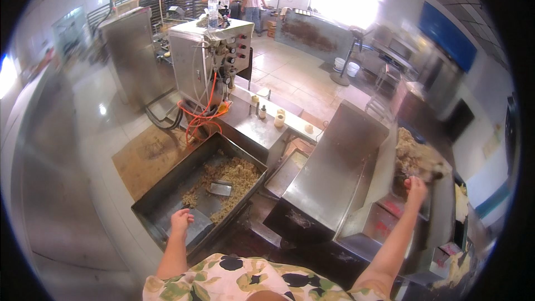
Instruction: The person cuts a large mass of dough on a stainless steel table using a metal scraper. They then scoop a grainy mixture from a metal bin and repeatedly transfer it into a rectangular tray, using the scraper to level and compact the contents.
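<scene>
My left hand (181,223) hovers over the near left side of a deep metal tray (161,200), its fingers loosely bent and apart with nothing visible in them. Crumbly light-brown filling (239,184) lies heaped along the tray's right side. On the heap rests a small metal scoop (221,188). Far to the right, my right hand (415,188) is closed at the near edge of a metal hopper (379,181). A pale, lumpy mass (415,153) fills the hopper's far part, smeared by motion. Whatever the right fingers grip cannot be made out.
A steel control cabinet (189,61) with knobs stands ahead, a plastic bottle (213,11) on top and orange hose (209,114) at its foot. A sloped steel cover (334,161) lies between tray and hopper. Two people (253,3) stand far back.
</scene>
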Motion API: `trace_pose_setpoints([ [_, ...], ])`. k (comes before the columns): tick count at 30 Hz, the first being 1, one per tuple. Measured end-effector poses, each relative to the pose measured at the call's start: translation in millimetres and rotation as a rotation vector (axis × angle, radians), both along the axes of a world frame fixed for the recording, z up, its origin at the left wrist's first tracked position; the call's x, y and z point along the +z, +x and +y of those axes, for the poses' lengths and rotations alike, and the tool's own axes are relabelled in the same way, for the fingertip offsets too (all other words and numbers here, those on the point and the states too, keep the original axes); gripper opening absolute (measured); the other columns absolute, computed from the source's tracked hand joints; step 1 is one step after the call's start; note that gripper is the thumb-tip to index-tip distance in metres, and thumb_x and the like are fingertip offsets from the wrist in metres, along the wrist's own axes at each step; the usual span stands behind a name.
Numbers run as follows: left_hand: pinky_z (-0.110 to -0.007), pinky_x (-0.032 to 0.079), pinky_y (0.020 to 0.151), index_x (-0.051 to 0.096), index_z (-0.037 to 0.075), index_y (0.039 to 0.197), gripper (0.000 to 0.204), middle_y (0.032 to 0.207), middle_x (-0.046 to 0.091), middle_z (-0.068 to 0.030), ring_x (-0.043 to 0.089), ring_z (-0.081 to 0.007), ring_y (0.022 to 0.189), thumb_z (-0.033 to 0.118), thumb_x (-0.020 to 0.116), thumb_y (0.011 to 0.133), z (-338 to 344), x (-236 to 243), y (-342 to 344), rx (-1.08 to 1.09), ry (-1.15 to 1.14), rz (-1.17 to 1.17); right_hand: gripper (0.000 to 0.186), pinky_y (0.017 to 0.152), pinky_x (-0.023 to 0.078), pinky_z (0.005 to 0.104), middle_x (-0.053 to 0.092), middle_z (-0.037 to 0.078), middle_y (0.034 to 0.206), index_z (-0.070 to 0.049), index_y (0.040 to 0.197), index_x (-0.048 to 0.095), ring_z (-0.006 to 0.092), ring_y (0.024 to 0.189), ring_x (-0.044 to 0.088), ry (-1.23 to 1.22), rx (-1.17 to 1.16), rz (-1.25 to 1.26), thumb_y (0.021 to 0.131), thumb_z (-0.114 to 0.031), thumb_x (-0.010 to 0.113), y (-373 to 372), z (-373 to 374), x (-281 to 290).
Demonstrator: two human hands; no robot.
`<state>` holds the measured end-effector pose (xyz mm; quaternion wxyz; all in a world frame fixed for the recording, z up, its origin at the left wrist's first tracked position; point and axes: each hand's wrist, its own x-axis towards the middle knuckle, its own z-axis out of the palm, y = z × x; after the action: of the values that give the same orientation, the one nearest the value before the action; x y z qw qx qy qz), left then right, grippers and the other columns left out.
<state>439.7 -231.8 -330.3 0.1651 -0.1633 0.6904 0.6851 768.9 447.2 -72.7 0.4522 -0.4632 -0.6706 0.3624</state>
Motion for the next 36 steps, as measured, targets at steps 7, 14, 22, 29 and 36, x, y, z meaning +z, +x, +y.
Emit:
trace_pose_setpoints([
  [7,-0.030,0.052,0.063,0.058,-0.005,0.112,0.030,0.088,0.064,-0.0136,0.061,-0.0181,0.068,-0.007,0.050,0.083,-14.5,-25.2,5.4,0.106,0.006,-0.071,0.022,0.061,0.046,0.0252,0.067,0.005,0.075,-0.001,0.089,0.068,0.0116,0.065,0.061,-0.006,0.005,-0.003,0.088,-0.022,0.060,-5.7,-2.1,1.2],
  [14,-0.031,0.052,0.069,0.062,-0.005,0.104,0.034,0.090,0.063,-0.0109,0.061,-0.0199,0.083,-0.013,0.062,0.071,-30.8,-42.2,11.9,0.117,-0.137,-0.036,0.023,0.058,0.045,0.0261,0.067,0.003,0.076,-0.005,0.091,0.068,0.0115,0.067,0.061,0.012,0.005,-0.002,0.089,-0.026,0.059,0.0,-3.5,-4.4],
  [22,-0.027,0.046,0.053,0.063,0.000,0.101,0.022,0.075,0.065,-0.0093,0.060,-0.0156,0.059,0.000,0.061,0.079,-27.9,-60.7,8.9,0.148,-0.089,-0.018,0.023,0.058,0.044,0.0259,0.067,0.003,0.077,-0.005,0.090,0.067,0.0121,0.067,0.062,0.006,-0.019,-0.024,0.090,-0.025,0.057,0.9,-6.3,-5.1],
  [29,-0.028,0.047,0.051,0.063,-0.002,0.101,0.021,0.073,0.064,-0.0105,0.059,-0.0172,0.058,0.000,0.056,0.081,-29.8,-68.0,0.7,0.144,-0.085,-0.047,0.021,0.058,0.044,0.0266,0.068,0.003,0.077,-0.006,0.092,0.068,0.0125,0.068,0.063,-0.002,-0.045,-0.044,0.089,-0.024,0.057,4.2,1.0,-9.4],
  [36,-0.033,0.051,0.075,0.067,0.002,0.103,0.037,0.097,0.066,-0.0098,0.061,-0.0209,0.090,-0.011,0.061,0.068,-31.8,-73.5,-0.4,0.106,-0.353,0.002,0.021,0.057,0.044,0.0254,0.068,0.003,0.076,-0.005,0.092,0.068,0.0114,0.066,0.063,0.015,-0.060,-0.054,0.089,-0.024,0.059,3.0,0.0,-4.0],
])
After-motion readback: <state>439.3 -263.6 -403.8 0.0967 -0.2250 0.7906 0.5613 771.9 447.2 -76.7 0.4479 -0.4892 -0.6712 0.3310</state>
